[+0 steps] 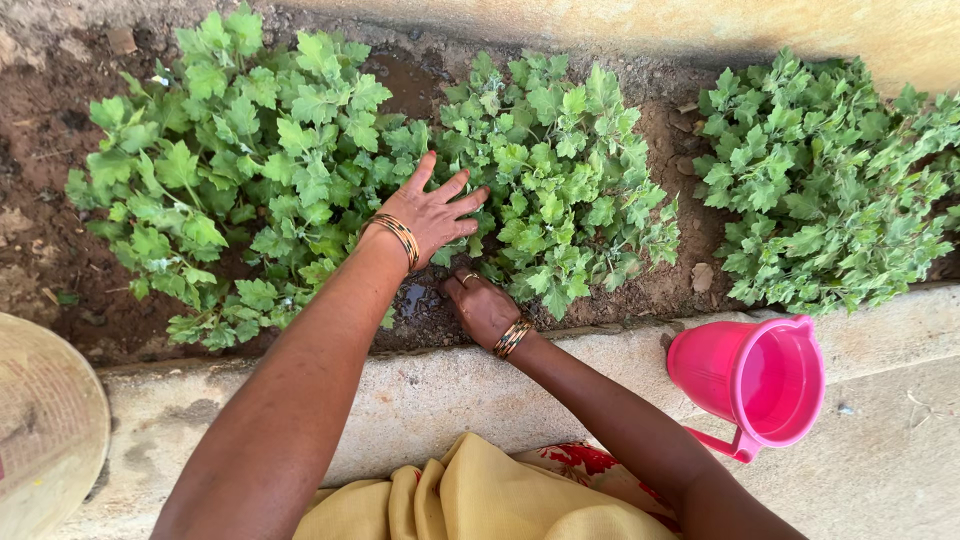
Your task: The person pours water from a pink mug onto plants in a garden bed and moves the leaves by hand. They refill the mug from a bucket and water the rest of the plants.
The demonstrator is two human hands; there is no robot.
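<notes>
A left hand (432,212), fingers spread apart, presses back a leafy plant (250,160) while the right hand (480,305), fingers hidden, reaches to wet soil (425,310) beneath a neighbouring plant (560,180). Rough pulling could snap tender stems; the pink jug (755,380) sits near the kerb's edge.

Showing three leafy green plants in the soil bed (40,250): one (240,170) toward the left end, one (560,180) at the middle, one (830,190) toward the right end. Counting two hands, the left hand (430,212) lying spread between the first two plants and the right hand (482,305) reaching under the middle plant's leaves, each wearing a cluster of gold bangles. Standing on the concrete kerb (420,400), one pink plastic jug (755,380). Lying at the lower left corner, one round woven tray (45,430).
</notes>
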